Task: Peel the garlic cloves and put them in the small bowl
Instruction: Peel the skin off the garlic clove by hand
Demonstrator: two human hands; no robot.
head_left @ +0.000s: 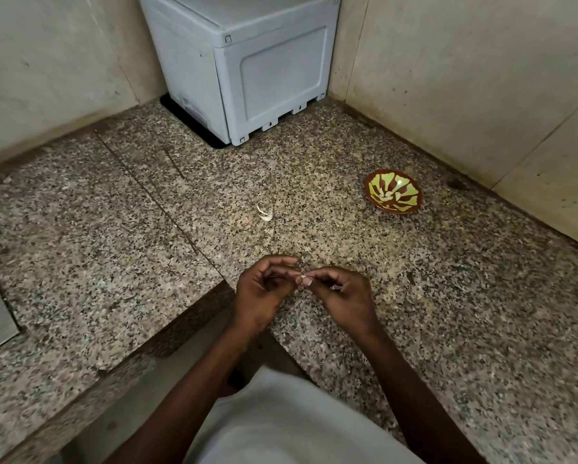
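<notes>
Counter (448,296): your hands work near its edge at 6 o'clock, so a dropped clove could fall off.
Small bowl (393,191): at 2 o'clock, well apart from your hands.
Left hand (264,289): fingers (280,261) curled, tips pinching the clove.
Right hand (341,293): pinches it too.
Loose clove (265,214): at 12 o'clock, waiting.
Held clove (303,279): tiny; squeeze hard and it may pop out.

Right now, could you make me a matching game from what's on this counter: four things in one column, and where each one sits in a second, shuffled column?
Things
1. small bowl
2. loose garlic piece
3. held clove
4. grey box

Places
A. standing in the back corner
B. pinched between the fingertips of the left hand and the right hand
C. far right on the counter
D. lying alone mid-counter, beyond the hands

Pairs: 1-C, 2-D, 3-B, 4-A
</notes>
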